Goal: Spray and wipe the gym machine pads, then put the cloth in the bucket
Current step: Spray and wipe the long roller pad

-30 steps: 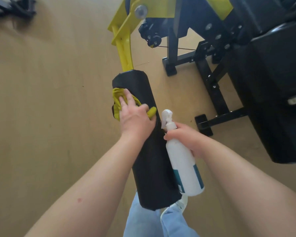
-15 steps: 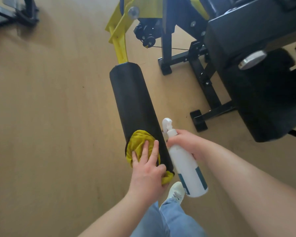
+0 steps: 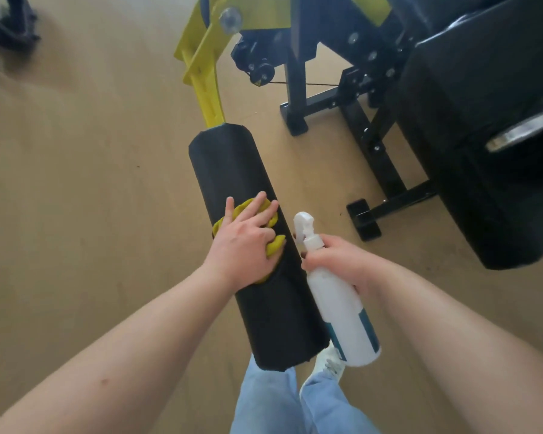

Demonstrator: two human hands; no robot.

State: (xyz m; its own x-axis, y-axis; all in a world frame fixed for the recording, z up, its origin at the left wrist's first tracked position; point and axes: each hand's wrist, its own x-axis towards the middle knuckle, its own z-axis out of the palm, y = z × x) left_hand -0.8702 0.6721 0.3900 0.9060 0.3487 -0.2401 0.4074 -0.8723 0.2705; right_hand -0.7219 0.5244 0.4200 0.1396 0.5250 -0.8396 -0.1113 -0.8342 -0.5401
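The left hand (image 3: 245, 245) has swept the yellow cloth (image 3: 276, 243) back up the roller pad (image 3: 232, 164) from its near end to mid-length, with bare pad now ahead of the fingertips (image 3: 261, 195) and behind the wrist.

Bright, even daylight falls on the floor (image 3: 76, 183), with soft shadows, wide-angle bending and blurred edges.

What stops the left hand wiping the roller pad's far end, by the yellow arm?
Probably nothing: the left hand presses the yellow cloth on the middle of the roller pad, the stretch up to the yellow arm is bare, and the right hand holds the spray bottle off to one side.
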